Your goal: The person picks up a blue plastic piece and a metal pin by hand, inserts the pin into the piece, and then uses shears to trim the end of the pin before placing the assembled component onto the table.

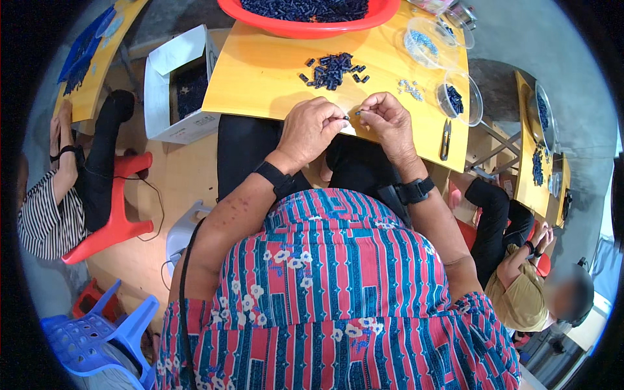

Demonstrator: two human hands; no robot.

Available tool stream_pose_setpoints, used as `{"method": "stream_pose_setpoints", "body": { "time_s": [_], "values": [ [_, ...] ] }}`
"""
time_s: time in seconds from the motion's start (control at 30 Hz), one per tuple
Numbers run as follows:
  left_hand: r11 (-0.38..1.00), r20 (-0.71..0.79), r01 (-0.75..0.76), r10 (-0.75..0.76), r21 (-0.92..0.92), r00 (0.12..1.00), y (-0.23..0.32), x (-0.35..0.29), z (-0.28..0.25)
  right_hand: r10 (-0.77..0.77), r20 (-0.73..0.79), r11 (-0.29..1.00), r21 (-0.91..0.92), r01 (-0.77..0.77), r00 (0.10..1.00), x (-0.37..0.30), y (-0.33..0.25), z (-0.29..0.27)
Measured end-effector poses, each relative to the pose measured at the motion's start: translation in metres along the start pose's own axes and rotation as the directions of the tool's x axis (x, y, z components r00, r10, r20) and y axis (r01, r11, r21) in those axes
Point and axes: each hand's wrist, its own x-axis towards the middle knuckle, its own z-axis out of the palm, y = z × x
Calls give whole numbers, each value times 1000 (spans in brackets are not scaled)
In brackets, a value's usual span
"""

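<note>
Over the near edge of the yellow table, my two hands meet almost fingertip to fingertip. My left hand (311,130) pinches a small dark plastic piece (346,118), mostly hidden by the fingers. Close beside it, my right hand (390,123) pinches a tiny bluish metallic piece (357,113); its exact kind is too small to tell. Just beyond lies a heap of short dark cylindrical pieces (330,70). Small silvery parts (411,90) are scattered to the right of the heap.
A red basin (312,29) of dark pieces stands at the table's far side. Clear tubs (478,97) and snips (446,140) line the right. A white box (156,97) sits left of the table (253,71). People (49,214) work on both sides, near a blue chair (78,344).
</note>
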Motion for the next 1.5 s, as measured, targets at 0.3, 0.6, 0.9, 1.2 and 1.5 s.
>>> {"method": "stream_pose_setpoints", "body": {
  "time_s": [0.3, 0.6, 0.9, 1.2, 1.5],
  "values": [
    [1000, -12, -18, 17, -22, 1000, -2, -1, 2, -10, 28, 1000, -1, 10, 1000, -2, -5, 3],
    [998, -9, -43, 43, -35, 999, 0, 0, 1, -8, 66, 997, -71, 13, 998, -1, -3, 5],
    [999, -7, -42, 42, -3, 999, -1, -1, 1, -46, 108, 987, -148, 62, 993, -1, -5, 8],
    [998, 2, -52, 52, 20, 999, -2, -1, 1, -17, 155, 954, -294, 62, 988, 2, -11, 7],
    [998, 30, -50, 49, 38, 998, -2, -1, 1, -15, 197, 913, -397, 94, 980, 6, -17, 7]
  ]
}}
